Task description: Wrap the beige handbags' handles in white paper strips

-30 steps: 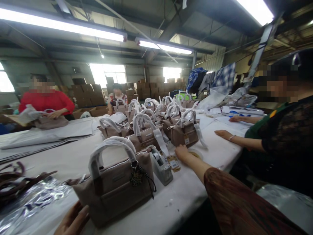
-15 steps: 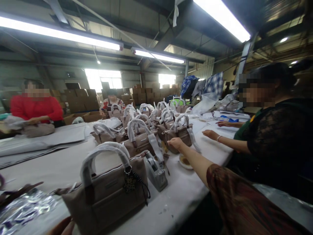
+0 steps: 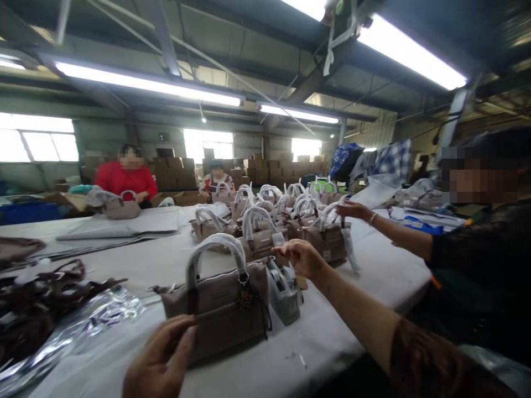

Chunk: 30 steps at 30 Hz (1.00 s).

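- Workshop hall (image 3: 164,130): steel beams overhead, fluorescent tubes (image 3: 149,83) lit, bright windows along the back wall.
- Desk (image 3: 377,273): long, white-covered, runs from the near edge toward the back.
- Cardboard boxes (image 3: 176,172): stacked along the back wall.
- Co-worker in dark top (image 3: 477,265): right side, one hand (image 3: 354,210) at the wrapped handle of a rear bag; can't confirm contact.
- Person in red (image 3: 112,177): far left, at a small handbag. Person in patterned top (image 3: 226,179) behind the bags.
- Rear handbags (image 3: 261,243): taupe group, mid-desk, upright, handles wrapped white.
- Brown straps (image 3: 25,298): tangled heap at left, crinkled silver film (image 3: 103,309) just beside it.
- White sheets (image 3: 136,221): flat stack, far left part of desk.
- Front handbag (image 3: 224,326): taupe, upright on the desk near the wearer, in front of the group, both handles wrapped.
- Left hand (image 3: 161,354): at the bag's lower left front; narrow gap between thumb and fingers, can't tell if they touch or pinch it.
- Right hand (image 3: 305,258): just beyond the dispenser, near the rear group; fingers partly curled, can't tell if holding anything.
- Tape dispenser (image 3: 284,301): grey, just right of the front bag.
- Charm (image 3: 246,298): dark, patterned, hangs from the ring at the right handle base.
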Available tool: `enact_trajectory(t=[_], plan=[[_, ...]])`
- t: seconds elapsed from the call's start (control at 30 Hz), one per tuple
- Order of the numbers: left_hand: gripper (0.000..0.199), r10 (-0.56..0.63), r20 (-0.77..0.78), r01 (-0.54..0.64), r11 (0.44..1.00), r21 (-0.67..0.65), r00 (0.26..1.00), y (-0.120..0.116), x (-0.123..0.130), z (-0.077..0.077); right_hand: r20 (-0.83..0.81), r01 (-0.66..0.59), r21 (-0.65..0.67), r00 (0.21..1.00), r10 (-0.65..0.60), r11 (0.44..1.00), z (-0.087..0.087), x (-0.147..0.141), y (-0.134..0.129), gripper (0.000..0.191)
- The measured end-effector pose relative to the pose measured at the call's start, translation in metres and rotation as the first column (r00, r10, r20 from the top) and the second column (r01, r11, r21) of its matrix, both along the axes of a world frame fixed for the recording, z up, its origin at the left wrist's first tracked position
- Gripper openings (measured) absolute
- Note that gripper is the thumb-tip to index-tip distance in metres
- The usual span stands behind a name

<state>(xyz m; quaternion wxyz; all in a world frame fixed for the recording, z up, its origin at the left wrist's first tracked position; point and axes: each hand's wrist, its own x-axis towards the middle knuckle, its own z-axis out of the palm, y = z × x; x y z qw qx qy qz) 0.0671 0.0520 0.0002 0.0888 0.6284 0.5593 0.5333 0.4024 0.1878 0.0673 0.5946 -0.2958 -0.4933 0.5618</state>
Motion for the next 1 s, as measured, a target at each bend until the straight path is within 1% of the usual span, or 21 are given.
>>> enact_trajectory(t=[0.07, 0.1, 0.13, 0.17, 0.23, 0.3, 0.37, 0.47, 0.57, 0.67, 0.7, 0.77, 0.8, 0.87, 0.9, 0.93, 0.97, 1.0], plan=[[0.023, -0.151, 0.047, 0.153, 0.988, -0.034, 0.987, -0.009, 0.026, 0.018, -0.024, -0.132, -0.020, 0.991, 0.131, 0.991, 0.002, -0.034, -0.025, 0.023], [0.022, -0.220, 0.075, 0.225, 0.972, -0.063, 0.973, -0.012, 0.035, 0.025, -0.018, -0.196, -0.036, 0.980, 0.196, 0.980, 0.001, -0.050, -0.036, 0.026], [0.022, -0.263, 0.111, 0.273, 0.959, -0.082, 0.958, -0.015, 0.042, 0.030, 0.004, -0.249, -0.049, 0.968, 0.250, 0.967, -0.001, -0.066, -0.046, 0.030], [0.023, -0.295, 0.157, 0.314, 0.942, -0.118, 0.942, -0.017, 0.046, 0.033, 0.044, -0.284, -0.052, 0.957, 0.286, 0.957, -0.004, -0.080, -0.056, 0.034], [0.027, -0.331, 0.283, 0.390, 0.902, -0.184, 0.900, -0.022, 0.050, 0.036, 0.158, -0.323, -0.022, 0.933, 0.322, 0.946, -0.010, -0.105, -0.072, 0.044], [0.034, -0.355, 0.433, 0.481, 0.847, -0.225, 0.828, -0.026, 0.050, 0.034, 0.263, -0.357, 0.041, 0.905, 0.335, 0.933, -0.015, -0.123, -0.083, 0.055], [0.041, -0.336, 0.579, 0.546, 0.804, -0.235, 0.743, -0.030, 0.046, 0.029, 0.368, -0.399, 0.102, 0.866, 0.338, 0.911, -0.018, -0.135, -0.089, 0.063], [0.050, -0.191, 0.748, 0.560, 0.781, -0.277, 0.636, -0.034, 0.038, 0.020, 0.513, -0.433, 0.165, 0.805, 0.298, 0.886, -0.023, -0.145, -0.093, 0.071], [0.053, -0.046, 0.845, 0.568, 0.760, -0.317, 0.533, -0.034, 0.027, 0.013, 0.611, -0.455, 0.210, 0.752, 0.247, 0.865, -0.029, -0.152, -0.092, 0.075], [0.054, 0.005, 0.888, 0.597, 0.739, -0.313, 0.460, -0.031, 0.020, 0.008, 0.698, -0.505, 0.265, 0.688, 0.198, 0.821, -0.030, -0.157, -0.092, 0.077], [0.054, 0.010, 0.895, 0.601, 0.738, -0.307, 0.445, -0.028, 0.018, 0.007, 0.728, -0.532, 0.280, 0.660, 0.184, 0.799, -0.029, -0.158, -0.092, 0.077], [0.055, 0.027, 0.910, 0.581, 0.761, -0.287, 0.415, -0.023, 0.015, 0.005, 0.773, -0.570, 0.297, 0.614, 0.157, 0.766, -0.028, -0.159, -0.093, 0.075], [0.056, 0.040, 0.918, 0.557, 0.784, -0.274, 0.396, -0.020, 0.013, 0.004, 0.787, -0.575, 0.302, 0.600, 0.141, 0.761, -0.027, -0.159, -0.094, 0.073], [0.057, 0.056, 0.930, 0.487, 0.840, -0.240, 0.364, -0.016, 0.008, 0.002, 0.800, -0.561, 0.304, 0.589, 0.113, 0.770, -0.027, -0.159, -0.094, 0.067], [0.056, 0.055, 0.931, 0.447, 0.866, -0.225, 0.362, -0.014, 0.005, 0.001, 0.798, -0.551, 0.304, 0.593, 0.109, 0.777, -0.029, -0.159, -0.094, 0.065], [0.054, 0.049, 0.925, 0.410, 0.887, -0.214, 0.377, -0.012, 0.002, 0.000, 0.790, -0.539, 0.304, 0.604, 0.109, 0.785, -0.031, -0.158, -0.093, 0.062], [0.051, 0.042, 0.910, 0.377, 0.901, -0.212, 0.412, -0.011, -0.002, 0.000, 0.776, -0.524, 0.304, 0.620, 0.112, 0.795, -0.034, -0.158, -0.092, 0.061], [0.048, 0.034, 0.886, 0.348, 0.912, -0.217, 0.463, -0.011, -0.005, 0.000, 0.757, -0.503, 0.302, 0.643, 0.117, 0.810, -0.038, -0.159, -0.091, 0.059]])
